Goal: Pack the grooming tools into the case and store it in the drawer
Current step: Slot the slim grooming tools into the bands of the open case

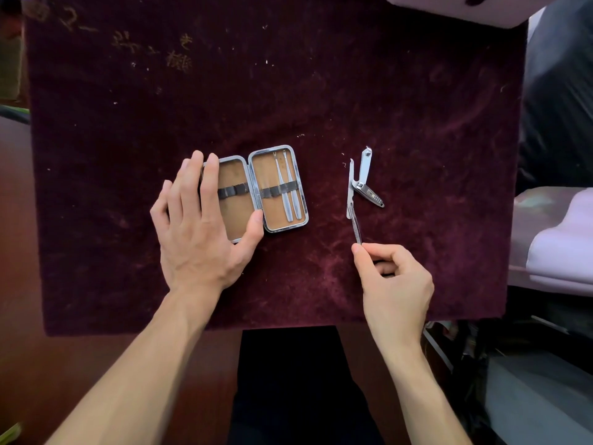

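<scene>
A small metal-rimmed grooming case (278,150) lies open on the dark red velvet cloth (288,75), tan lining up. Two slim steel tools (288,197) sit under the elastic band of its right half. My left hand (199,226) rests on the left half with straight fingers, thumb touching the hinge. To the right lie a nail clipper (367,184) with its lever swung out and a flat steel tool (350,187). My right hand (393,277) pinches the near end of a thin nail file (356,226), whose far end lies over the flat tool.
The cloth covers a table whose near edge is just below my wrists. A pale pink padded object (558,239) sits beyond the cloth's right edge, and another pale object (465,8) at the top right. No drawer is visible.
</scene>
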Tool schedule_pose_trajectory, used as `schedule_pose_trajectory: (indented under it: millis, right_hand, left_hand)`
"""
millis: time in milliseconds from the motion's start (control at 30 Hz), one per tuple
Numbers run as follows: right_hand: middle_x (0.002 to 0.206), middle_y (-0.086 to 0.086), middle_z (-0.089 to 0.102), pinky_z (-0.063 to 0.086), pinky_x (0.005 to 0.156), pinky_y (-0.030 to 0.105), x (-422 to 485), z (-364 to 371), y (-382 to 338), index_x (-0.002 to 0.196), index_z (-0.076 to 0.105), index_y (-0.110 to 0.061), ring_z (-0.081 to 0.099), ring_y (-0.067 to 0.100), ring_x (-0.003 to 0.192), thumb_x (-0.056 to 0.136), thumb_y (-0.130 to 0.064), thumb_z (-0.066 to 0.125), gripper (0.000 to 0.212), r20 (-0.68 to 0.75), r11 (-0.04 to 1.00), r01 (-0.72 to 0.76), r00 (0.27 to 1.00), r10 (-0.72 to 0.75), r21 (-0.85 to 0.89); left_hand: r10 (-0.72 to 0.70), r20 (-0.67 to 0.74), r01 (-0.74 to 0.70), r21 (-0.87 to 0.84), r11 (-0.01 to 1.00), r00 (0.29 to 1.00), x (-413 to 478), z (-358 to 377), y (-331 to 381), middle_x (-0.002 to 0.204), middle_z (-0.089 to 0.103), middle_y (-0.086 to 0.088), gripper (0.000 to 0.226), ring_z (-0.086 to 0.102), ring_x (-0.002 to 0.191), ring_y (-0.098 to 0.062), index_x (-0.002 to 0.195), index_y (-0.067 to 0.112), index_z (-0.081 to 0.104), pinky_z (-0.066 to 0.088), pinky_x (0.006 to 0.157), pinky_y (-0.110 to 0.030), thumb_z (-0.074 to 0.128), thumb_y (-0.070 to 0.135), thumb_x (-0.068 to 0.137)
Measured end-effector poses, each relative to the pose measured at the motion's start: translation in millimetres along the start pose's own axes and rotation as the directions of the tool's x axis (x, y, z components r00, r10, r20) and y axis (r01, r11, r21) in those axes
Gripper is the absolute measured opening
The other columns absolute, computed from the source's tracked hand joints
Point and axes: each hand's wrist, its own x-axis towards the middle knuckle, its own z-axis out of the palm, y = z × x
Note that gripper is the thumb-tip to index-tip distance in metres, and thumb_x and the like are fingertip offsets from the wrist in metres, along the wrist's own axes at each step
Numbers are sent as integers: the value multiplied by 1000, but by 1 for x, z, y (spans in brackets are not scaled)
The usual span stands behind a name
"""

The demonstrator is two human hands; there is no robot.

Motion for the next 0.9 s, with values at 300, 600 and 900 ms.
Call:
schedule_pose_trajectory:
  millis: [300,600,900]
  right_hand:
    - [89,-27,73,49,69,3,2,-3,-1,85,69,-51,69,0,69,91,-31,83,26,41,1000,17,999,-17,-14]
    - [88,-23,76,53,68,6,3,-3,-2,87,75,-45,73,3,72,93,-33,82,15,26,1000,30,999,-30,7]
    - [93,-8,64,44,73,2,19,3,-19,112,77,-35,61,10,73,91,-31,83,22,-37,969,192,979,-200,-154]
  left_hand:
    - [-4,9,4,0,1000,1000,0,-2,1,167,29,-7,85,29,154,-24,161,14,27,23,124,-46,44,64,94]
    - [-6,1,6,6,1000,1000,1,-1,0,167,30,-6,83,29,154,-24,161,15,27,23,124,-46,44,62,94]
    - [-2,-1,2,5,1000,1000,0,2,-2,167,30,-7,84,29,154,-24,161,15,27,22,125,-46,43,63,94]
